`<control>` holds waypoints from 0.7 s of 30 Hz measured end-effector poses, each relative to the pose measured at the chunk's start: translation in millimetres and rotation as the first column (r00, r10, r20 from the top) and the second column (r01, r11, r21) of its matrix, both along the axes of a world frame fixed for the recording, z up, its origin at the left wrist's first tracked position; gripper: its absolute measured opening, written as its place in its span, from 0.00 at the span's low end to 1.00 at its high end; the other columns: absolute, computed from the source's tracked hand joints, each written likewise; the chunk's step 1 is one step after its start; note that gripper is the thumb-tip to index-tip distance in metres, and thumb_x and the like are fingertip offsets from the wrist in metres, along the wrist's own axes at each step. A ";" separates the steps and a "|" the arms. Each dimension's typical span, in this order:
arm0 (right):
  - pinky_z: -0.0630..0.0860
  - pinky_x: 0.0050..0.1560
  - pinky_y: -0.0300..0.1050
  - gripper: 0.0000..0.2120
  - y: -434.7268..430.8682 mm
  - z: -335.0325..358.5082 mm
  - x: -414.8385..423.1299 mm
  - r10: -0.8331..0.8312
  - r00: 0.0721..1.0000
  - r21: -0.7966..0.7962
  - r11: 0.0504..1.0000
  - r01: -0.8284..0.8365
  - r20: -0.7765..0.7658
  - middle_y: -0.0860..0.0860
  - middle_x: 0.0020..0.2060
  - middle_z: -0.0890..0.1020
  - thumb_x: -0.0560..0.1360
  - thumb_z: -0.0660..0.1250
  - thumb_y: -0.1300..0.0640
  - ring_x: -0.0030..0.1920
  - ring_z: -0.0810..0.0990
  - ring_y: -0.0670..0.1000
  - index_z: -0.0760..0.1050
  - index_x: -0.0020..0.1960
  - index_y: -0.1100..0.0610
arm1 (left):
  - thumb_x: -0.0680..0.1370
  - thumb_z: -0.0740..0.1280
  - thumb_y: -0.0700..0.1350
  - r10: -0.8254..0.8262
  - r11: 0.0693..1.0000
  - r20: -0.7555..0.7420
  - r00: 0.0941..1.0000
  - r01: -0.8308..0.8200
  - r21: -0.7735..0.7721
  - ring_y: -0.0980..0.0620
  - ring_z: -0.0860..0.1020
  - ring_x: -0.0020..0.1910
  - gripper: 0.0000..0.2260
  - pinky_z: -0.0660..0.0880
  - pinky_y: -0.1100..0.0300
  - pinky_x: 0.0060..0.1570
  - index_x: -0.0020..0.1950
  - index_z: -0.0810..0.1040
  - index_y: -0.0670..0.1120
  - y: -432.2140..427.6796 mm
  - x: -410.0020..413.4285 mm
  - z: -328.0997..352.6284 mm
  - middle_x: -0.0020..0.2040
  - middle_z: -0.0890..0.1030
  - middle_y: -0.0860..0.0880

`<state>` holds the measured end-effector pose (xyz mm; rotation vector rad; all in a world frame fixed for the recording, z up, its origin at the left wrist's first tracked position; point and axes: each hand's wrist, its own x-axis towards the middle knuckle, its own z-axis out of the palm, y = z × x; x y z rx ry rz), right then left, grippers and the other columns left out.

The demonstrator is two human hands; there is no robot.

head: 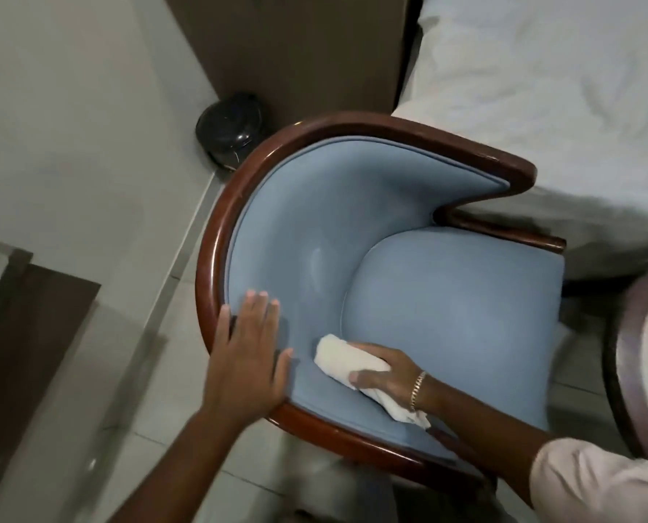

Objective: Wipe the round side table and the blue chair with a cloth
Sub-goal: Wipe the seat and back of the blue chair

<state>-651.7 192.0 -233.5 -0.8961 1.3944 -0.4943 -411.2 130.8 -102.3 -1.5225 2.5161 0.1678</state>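
Beside the white bed [541, 88] sits the blue chair [447, 307]. Left hand [246, 352] lies flat, fingers wide, steadying its wooden rim [216, 235]. Right hand [386, 375] grips the cloth [337, 352] inside; best press gently and rub into the crease.

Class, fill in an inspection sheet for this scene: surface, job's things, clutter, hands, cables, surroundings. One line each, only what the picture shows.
Surface: chair, blue upholstery, dark wooden rim; no stains seen.
Job's things: white cloth bunched, pressed on the chair's inner padding beside the seat; table edge at right, mostly out of frame.
Clutter: nothing seen on the chair.
Hands: right hand grips the cloth, bracelet on wrist; left hand flat and open on the chair's rim and padding.
Cables: nothing seen.
Surroundings: black bin behind the chair; bed with white sheets; pale tiled floor.
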 end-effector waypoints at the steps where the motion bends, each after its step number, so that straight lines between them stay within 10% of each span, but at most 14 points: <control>1: 0.72 0.68 0.42 0.22 -30.8 -8.8 35.6 -0.065 0.997 -0.011 0.998 0.066 0.042 0.39 0.58 0.82 0.68 0.78 0.57 0.61 0.79 0.40 0.78 0.56 0.36 | 0.78 0.54 0.56 -0.047 0.999 0.044 0.998 0.046 0.020 0.38 0.60 0.79 0.32 0.58 0.35 0.76 0.77 0.63 0.38 -47.6 27.7 -4.0 0.78 0.66 0.37; 11: 0.66 0.71 0.45 0.32 -156.8 4.3 109.5 -0.529 0.848 -0.293 0.809 0.511 0.018 0.51 0.72 0.72 0.74 0.68 0.43 0.70 0.70 0.49 0.62 0.76 0.48 | 0.78 0.51 0.61 -0.066 0.998 -0.057 0.996 0.066 -0.005 0.42 0.52 0.81 0.35 0.56 0.40 0.78 0.80 0.56 0.40 -98.9 5.1 10.1 0.81 0.57 0.41; 16: 0.69 0.70 0.49 0.28 -137.2 -36.8 79.3 -0.714 0.698 -0.016 0.700 0.714 -0.062 0.51 0.68 0.76 0.75 0.68 0.43 0.68 0.75 0.54 0.66 0.72 0.47 | 0.77 0.55 0.62 -0.032 0.999 -0.082 0.996 0.030 -0.027 0.42 0.54 0.81 0.37 0.57 0.41 0.78 0.80 0.57 0.41 -81.4 0.8 20.8 0.81 0.58 0.42; 21: 0.66 0.68 0.32 0.26 -87.9 3.6 119.1 -0.650 0.748 -0.253 0.708 0.660 0.132 0.33 0.66 0.75 0.75 0.70 0.47 0.69 0.73 0.39 0.66 0.71 0.41 | 0.77 0.55 0.61 -0.022 1.000 -0.118 0.993 0.020 -0.012 0.43 0.53 0.81 0.37 0.58 0.41 0.78 0.80 0.54 0.41 -74.0 2.0 21.7 0.81 0.56 0.43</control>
